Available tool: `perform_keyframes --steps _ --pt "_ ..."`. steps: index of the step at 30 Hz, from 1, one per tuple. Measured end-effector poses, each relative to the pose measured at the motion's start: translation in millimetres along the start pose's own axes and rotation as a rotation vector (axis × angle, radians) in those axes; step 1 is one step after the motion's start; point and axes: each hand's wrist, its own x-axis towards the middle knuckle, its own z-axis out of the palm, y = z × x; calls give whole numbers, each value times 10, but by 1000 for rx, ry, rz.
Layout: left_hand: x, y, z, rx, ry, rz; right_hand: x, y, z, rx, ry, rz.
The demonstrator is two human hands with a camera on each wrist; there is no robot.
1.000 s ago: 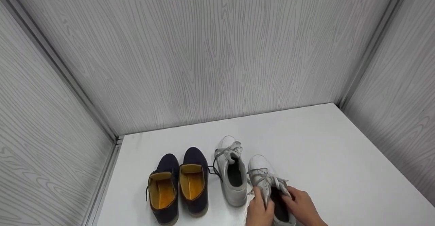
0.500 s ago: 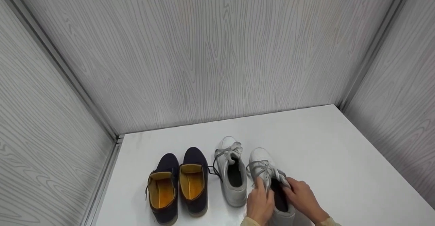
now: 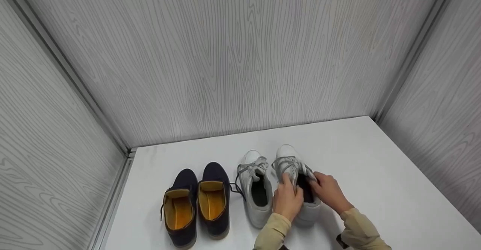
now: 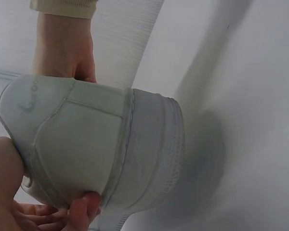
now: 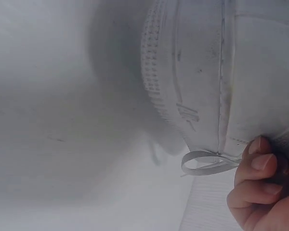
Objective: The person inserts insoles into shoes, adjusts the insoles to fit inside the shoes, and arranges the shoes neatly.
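Observation:
Both hands hold a white sneaker point(image 3: 309, 211), toe pointing away from me, at the right end of a row of shoes. My left hand point(image 3: 288, 200) pinches the left side of its opening, thumb on top. On the opposite side, my right hand point(image 3: 328, 190) grips the collar near the laces. The left wrist view shows the heel point(image 4: 82, 139) from behind, with left fingers point(image 4: 82, 209) curled under its side. Grey lace point(image 5: 207, 166) loops out beside the right fingers point(image 5: 260, 168) in the right wrist view. The matching white sneaker point(image 3: 261, 216) stands just left of the held one.
Two dark navy shoes with yellow insoles, a left one point(image 3: 186, 178) and a right one point(image 3: 215, 171), stand side by side further left. A dark lace point(image 3: 236, 188) reaches toward the white pair. The white table point(image 3: 375, 175) is bounded by grey wood-grain panels point(image 3: 225, 54).
Both hands have moved the held sneaker forward, away from me, so its toe now lies slightly beyond the other white sneaker's. More of the sleeves shows. The other shoes have stayed put.

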Motion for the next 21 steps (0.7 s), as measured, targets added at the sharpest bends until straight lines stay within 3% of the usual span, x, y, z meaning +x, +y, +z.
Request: perform_keyframes --steps 9,15,21 --pt "134 -7 84 6 -47 -22 230 111 40 -17 -39 6" --pt "163 -15 148 34 -27 -4 284 166 76 7 -67 25" --pt "148 -33 228 61 -62 -9 280 246 121 -22 -81 55"
